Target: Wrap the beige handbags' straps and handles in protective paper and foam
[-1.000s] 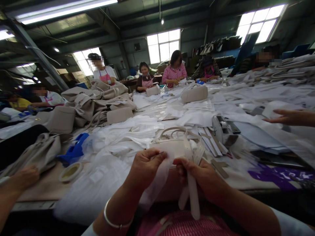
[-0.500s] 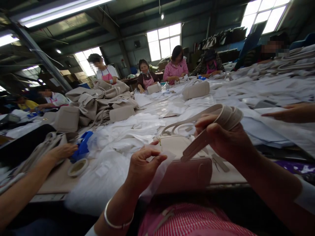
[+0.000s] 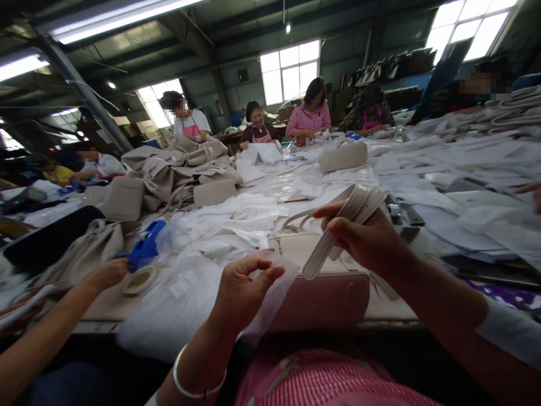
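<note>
A beige handbag [image 3: 325,285] stands at the near edge of the table in front of me. My right hand [image 3: 363,239] is closed around its folded beige strap [image 3: 346,217], held up above the bag. My left hand [image 3: 245,287] pinches a thin white sheet of wrapping material [image 3: 273,296] just left of the bag, and the sheet hangs down toward my lap. A bracelet circles my left wrist.
White wrapping sheets [image 3: 236,220] cover the long table. Beige bags [image 3: 342,157] lie in piles at left and centre. A co-worker's hand [image 3: 105,273] at left reaches by a tape roll [image 3: 138,280] and blue dispenser [image 3: 146,245]. Several people work at the far end.
My right hand has lifted the strap from low beside the bag to above it, folding it over. The co-worker's hand at left moved in toward the tape roll. My left hand keeps its pinch.
</note>
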`<move>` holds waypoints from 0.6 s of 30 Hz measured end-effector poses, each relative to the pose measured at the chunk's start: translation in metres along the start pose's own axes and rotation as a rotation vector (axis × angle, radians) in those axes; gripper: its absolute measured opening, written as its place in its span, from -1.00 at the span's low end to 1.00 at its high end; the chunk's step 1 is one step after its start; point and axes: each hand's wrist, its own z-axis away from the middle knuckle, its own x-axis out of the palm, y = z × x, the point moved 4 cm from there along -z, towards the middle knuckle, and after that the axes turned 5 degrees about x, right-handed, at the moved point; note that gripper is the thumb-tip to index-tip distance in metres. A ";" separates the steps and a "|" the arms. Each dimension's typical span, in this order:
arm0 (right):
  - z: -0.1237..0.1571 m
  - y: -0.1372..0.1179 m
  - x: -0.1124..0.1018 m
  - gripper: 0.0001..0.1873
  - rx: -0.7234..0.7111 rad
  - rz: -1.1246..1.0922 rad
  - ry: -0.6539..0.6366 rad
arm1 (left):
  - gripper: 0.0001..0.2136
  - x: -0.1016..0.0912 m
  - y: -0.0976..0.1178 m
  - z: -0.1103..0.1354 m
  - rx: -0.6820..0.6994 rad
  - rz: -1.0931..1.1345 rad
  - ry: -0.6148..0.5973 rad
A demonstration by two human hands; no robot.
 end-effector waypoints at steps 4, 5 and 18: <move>0.000 -0.012 0.008 -0.78 -0.045 0.170 -0.006 | -0.86 0.000 0.000 0.000 -0.026 -0.009 -0.011; 0.000 -0.015 0.009 -0.80 -0.070 0.211 0.007 | -0.86 0.000 0.000 0.000 -0.035 -0.008 -0.021; 0.006 -0.023 0.022 -0.92 -0.376 0.524 0.191 | -0.91 0.002 0.002 -0.002 -0.023 0.007 -0.010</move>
